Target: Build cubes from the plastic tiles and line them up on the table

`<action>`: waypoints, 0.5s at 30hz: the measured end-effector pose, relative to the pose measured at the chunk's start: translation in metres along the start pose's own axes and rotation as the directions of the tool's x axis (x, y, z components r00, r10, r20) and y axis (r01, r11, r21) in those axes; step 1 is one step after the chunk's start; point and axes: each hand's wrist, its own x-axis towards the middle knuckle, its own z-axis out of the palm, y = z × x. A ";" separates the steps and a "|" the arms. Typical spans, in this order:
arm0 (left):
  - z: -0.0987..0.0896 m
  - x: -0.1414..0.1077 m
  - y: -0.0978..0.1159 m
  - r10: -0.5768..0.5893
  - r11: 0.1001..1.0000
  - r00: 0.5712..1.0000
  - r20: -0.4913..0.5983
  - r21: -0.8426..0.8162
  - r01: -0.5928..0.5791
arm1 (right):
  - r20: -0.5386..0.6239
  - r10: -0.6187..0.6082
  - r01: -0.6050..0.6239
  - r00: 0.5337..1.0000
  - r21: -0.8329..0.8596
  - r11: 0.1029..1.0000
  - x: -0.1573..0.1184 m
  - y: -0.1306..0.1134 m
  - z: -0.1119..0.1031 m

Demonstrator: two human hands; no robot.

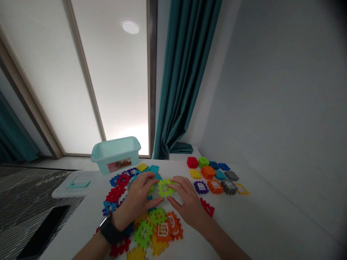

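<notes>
A lime green toothed piece (165, 188) with a window pattern is between my two hands above the white table (230, 231). My left hand (141, 196), with a dark watch on the wrist, has its fingertips at the left edge of the piece. My right hand (187, 202) touches its right edge with the fingers, thumb below. Near my left hand lie red pieces (116, 194) and blue pieces. Below the hands are green pieces (143, 234), orange pieces (163, 231) and yellow pieces (137, 254). A red piece (207, 207) lies beside my right hand.
An aqua bin (116, 153) stands at the back left, with a translucent lid (74, 184) beside it. Small stacks and single pieces, such as an orange stack (208, 172) and a purple piece (201, 187), sit at the back right. A teal curtain (184, 79) hangs behind.
</notes>
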 end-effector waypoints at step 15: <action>0.065 0.062 0.026 0.094 0.994 0.993 0.078 -0.056 -0.090 | -0.009 0.029 -0.030 1.000 -0.228 0.973 -0.023 0.053 -0.060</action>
